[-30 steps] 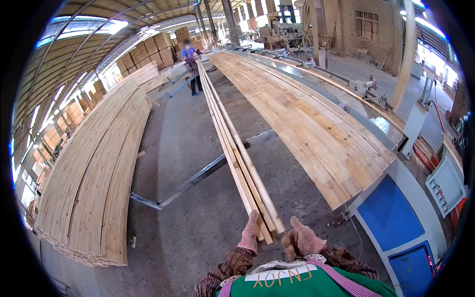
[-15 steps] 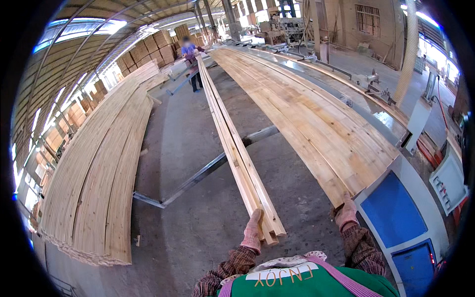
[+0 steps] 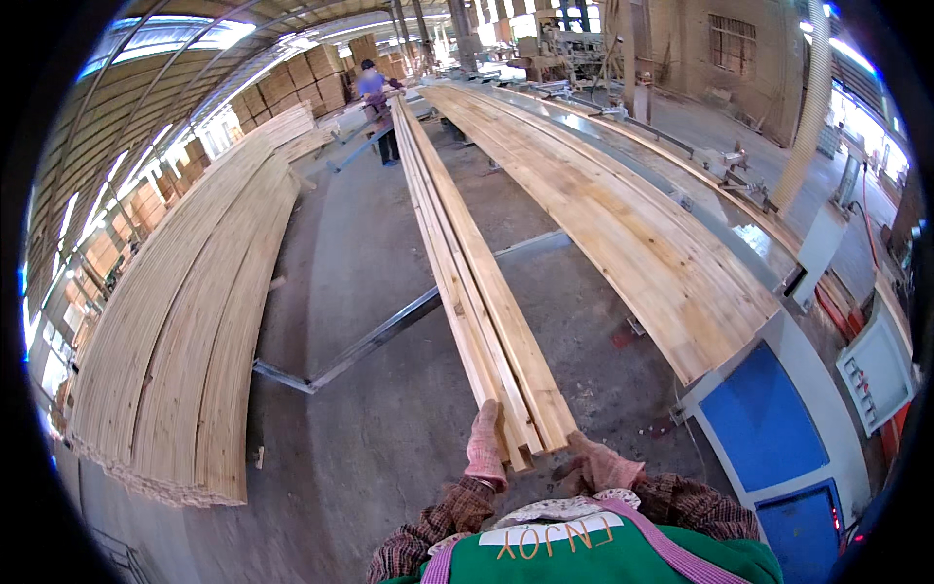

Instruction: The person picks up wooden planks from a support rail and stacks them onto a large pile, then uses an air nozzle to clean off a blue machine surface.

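Observation:
Several long, narrow wooden boards run together from my hands toward a co-worker at their far end. My left hand, in a pink glove, is closed around their left edge close to the near end. At the right corner of that same end, my gloved right hand grips the outermost board; its fingertips are partly hidden beneath the wood. To the right, a wide row of boards lies on the machine table, apart from both hands.
A large stack of long boards stands at the left. A metal support bar crosses low beneath the held boards. A white machine cabinet with blue panels stands close on the right. A ribbed hose hangs behind it.
My right hand has left the wide row and moved left to the held bundle. Another board now lies along the bundle's right side, and the row's left edge has shifted right.

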{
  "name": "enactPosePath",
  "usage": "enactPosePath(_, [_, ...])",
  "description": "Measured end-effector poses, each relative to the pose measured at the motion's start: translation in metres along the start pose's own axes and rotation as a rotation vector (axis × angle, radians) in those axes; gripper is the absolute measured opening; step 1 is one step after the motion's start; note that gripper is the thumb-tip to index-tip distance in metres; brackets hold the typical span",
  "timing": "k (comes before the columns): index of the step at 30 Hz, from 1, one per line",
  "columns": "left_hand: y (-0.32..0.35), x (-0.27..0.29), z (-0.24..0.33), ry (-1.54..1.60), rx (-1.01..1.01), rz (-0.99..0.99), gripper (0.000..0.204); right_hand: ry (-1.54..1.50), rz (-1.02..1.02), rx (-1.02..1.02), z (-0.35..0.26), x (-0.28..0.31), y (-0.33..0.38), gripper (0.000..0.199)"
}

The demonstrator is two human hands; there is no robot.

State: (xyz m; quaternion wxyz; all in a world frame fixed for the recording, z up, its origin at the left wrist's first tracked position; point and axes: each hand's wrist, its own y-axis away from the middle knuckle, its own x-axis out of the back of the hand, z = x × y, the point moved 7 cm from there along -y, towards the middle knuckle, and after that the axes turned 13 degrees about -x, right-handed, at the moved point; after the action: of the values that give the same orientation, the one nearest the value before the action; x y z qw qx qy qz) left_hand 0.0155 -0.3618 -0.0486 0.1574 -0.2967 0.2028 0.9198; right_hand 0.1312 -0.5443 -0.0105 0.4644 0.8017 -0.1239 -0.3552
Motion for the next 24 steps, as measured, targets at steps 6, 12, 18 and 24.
enactPosePath(6, [-0.002,0.026,-0.001,-0.266,-0.058,0.313,0.072,0.201,-0.064,0.234,-0.061,0.051,-0.067,0.069])
enactPosePath(12, [0.051,-0.047,0.049,-0.225,-0.212,0.24,0.064,-0.38,-0.607,0.014,-0.017,-0.031,-0.145,0.068])
enactPosePath(18, [0.083,-0.008,0.052,-1.196,-0.25,0.263,0.105,-0.241,-0.64,-0.105,-0.022,-0.074,-0.102,0.074])
enactPosePath(24, [0.1,-0.028,0.076,-1.471,-0.164,0.126,0.125,-0.556,-0.663,0.037,0.02,-0.069,-0.207,0.068])
